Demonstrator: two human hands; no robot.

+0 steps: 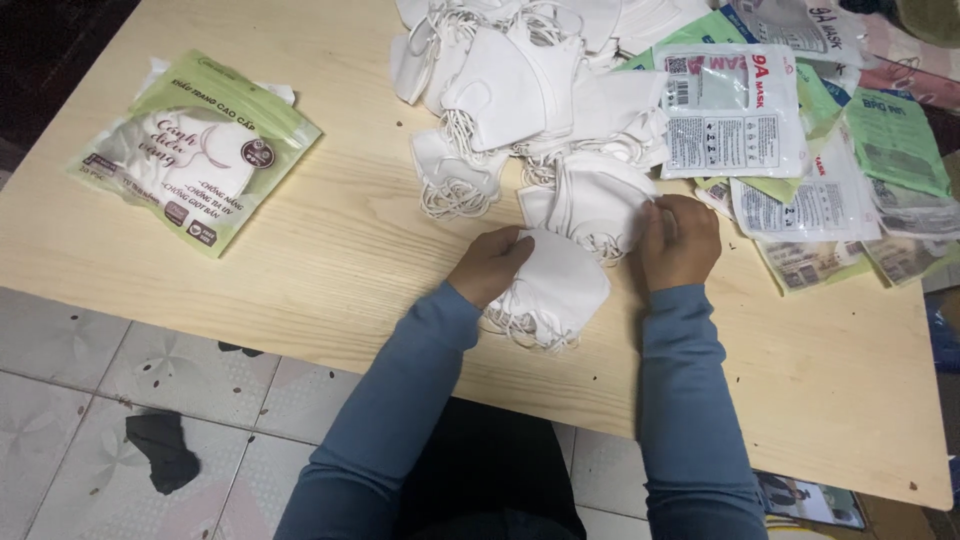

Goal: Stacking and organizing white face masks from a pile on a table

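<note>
My left hand [490, 264] rests on a small stack of white face masks [555, 290] lying on the light wooden table [330, 260], fingers closed on the stack's top edge. My right hand [682, 240] grips the edge of a second bundle of white masks [595, 200] just beyond that stack. Both arms wear blue-grey sleeves. A large loose heap of white masks [510, 80] with tangled ear loops lies farther back in the middle of the table.
A filled green-and-clear mask packet [195, 150] lies at the table's left. Several flat empty packets [800, 150] are spread at the right, near the far edge. Below the table's front edge is a tiled floor with a dark cloth [165, 450].
</note>
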